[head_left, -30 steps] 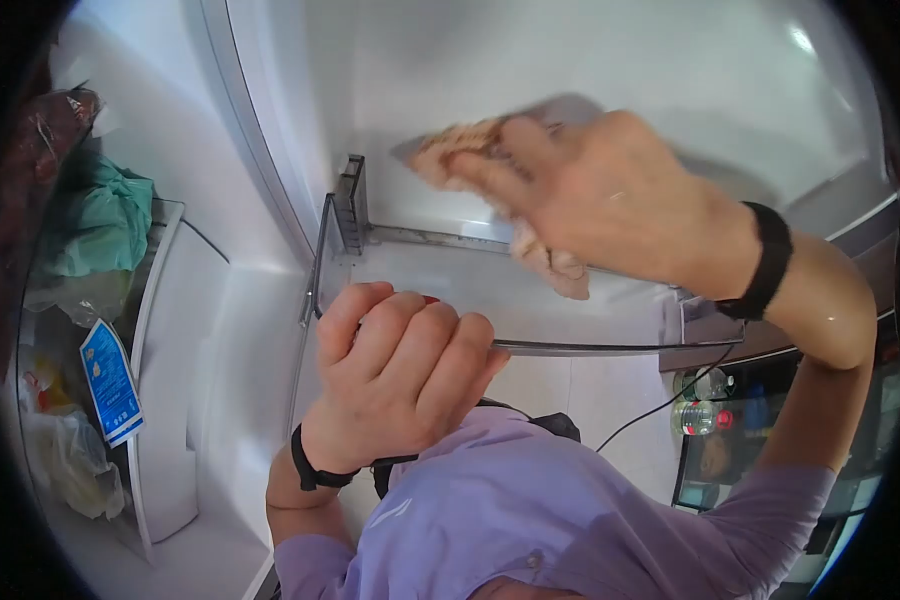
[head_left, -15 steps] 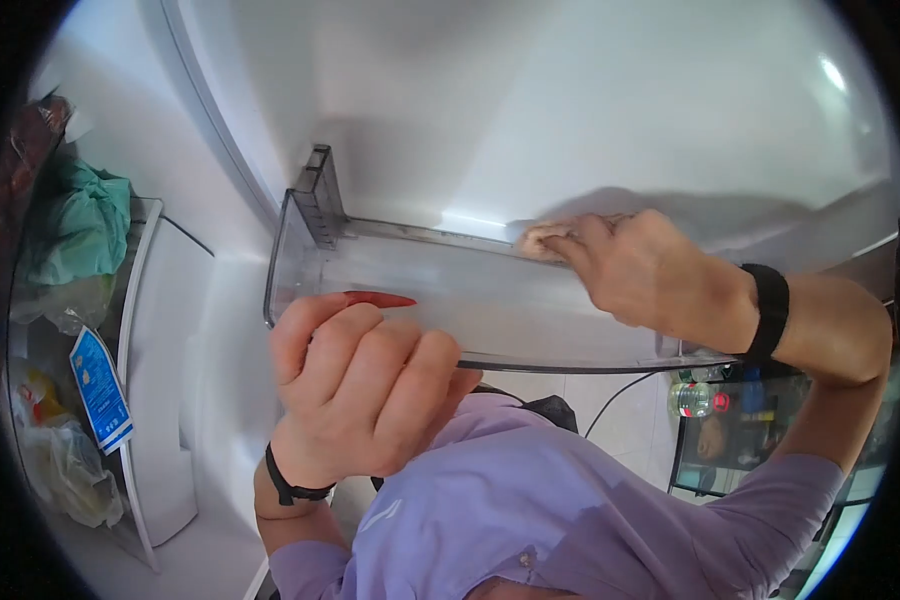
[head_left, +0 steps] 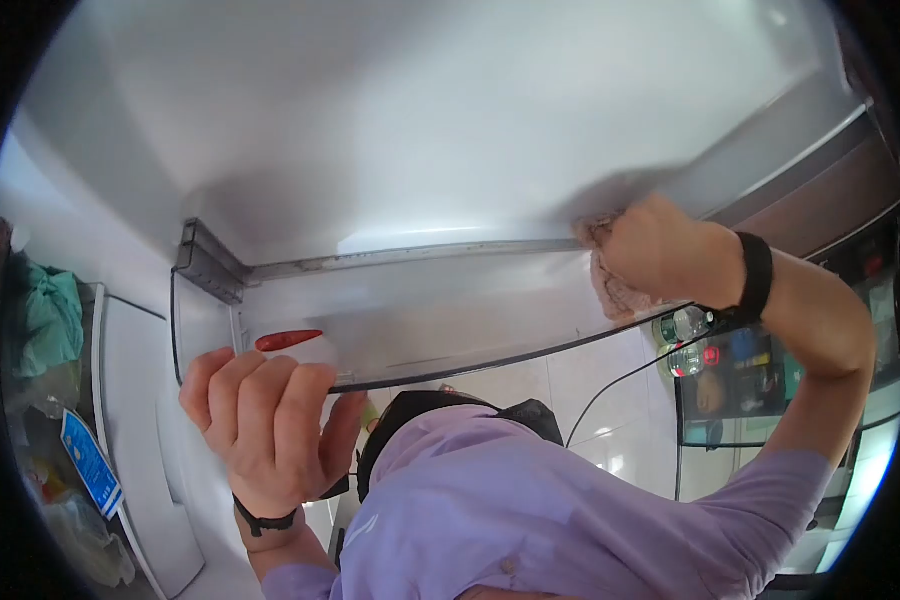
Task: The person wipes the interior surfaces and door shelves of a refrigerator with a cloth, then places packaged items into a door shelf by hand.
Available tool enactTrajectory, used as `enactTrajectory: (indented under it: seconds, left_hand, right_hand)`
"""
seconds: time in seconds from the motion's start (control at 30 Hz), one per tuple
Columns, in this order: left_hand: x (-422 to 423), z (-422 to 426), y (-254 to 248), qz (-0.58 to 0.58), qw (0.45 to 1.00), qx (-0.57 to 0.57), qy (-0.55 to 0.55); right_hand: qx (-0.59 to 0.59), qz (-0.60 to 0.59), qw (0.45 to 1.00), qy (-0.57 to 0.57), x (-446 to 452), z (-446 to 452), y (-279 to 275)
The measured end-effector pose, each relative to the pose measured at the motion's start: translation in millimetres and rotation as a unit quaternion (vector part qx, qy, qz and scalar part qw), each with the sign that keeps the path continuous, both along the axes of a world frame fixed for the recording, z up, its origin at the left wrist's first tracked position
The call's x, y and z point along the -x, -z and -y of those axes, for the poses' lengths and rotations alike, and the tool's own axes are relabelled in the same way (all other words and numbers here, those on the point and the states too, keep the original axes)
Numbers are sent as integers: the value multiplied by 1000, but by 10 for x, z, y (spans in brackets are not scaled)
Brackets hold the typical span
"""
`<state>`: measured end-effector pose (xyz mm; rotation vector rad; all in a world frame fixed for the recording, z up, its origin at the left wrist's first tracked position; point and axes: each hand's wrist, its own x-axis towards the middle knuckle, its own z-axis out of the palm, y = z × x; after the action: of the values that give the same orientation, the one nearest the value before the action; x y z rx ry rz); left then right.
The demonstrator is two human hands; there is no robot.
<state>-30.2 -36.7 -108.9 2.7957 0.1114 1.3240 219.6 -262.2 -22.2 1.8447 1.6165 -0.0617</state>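
At the right end of a clear door bin (head_left: 450, 310), my right hand (head_left: 670, 250) is closed on a crumpled beige-pink cloth (head_left: 620, 290), part of which hangs down inside the bin. The cloth also touches the back edge of the bin, by the white door panel (head_left: 450, 130). My left hand (head_left: 270, 420) has its fingers curled over the bin's front rim near the left end; its thumb is below the rim. Just above those fingers, a slim red object like a chili pepper (head_left: 290, 340) shows in the bin.
To the left are a white compartment (head_left: 135, 400), a green plastic bag (head_left: 50, 315), a blue printed packet (head_left: 90, 465) and clear bags (head_left: 95, 545). Plastic bottles (head_left: 685, 358) stand by a dark glass cabinet (head_left: 740, 400) at the right. A black cable (head_left: 610, 385) crosses the tiled floor.
The view has shifted, so the bin appears lower and more to the left. My right hand has moved the cloth from the door panel down to the bin's right end. My left hand stays on the rim.
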Motion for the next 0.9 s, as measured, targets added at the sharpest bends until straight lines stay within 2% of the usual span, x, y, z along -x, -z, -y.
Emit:
enactTrajectory:
  seconds: [0.07, 0.17, 0.27, 0.47, 0.57, 0.67, 0.77, 0.87, 0.9]
  left_hand:
    - [0, 16, -5, -10, 1000, 4, -9]
    - [-18, 19, -1, -12, 1000, 2, -14]
    - [-48, 37, -5, -6, 1000, 0, -20]
    - [-119, 83, -32, 9, 1000, 15, -22]
    - [-113, 75, -37, 15, 1000, 9, -20]
    - [-93, 73, -60, 20, 1000, 4, -12]
    - [-89, 71, -54, 23, 1000, 6, -5]
    - [-83, 67, -40, 31, 1000, 1, -1]
    - [-87, 64, -36, 33, 999, -2, -1]
  right_hand:
    - [-69, -44, 995, -50, -156, 76, 58]
    - [13, -67, 998, 9, -177, -89, 47]
    - [79, -105, 984, 122, -279, -202, 86]
    - [82, -134, 984, 81, -423, -275, 44]
    - [59, -141, 983, 104, -330, -282, 9]
    - [126, -199, 962, 138, -271, -337, -100]
    - [90, -288, 914, 270, -265, -255, -158]
    - [3, -319, 918, 234, -253, -169, -243]
    - [-81, -336, 926, 150, -250, -116, -265]
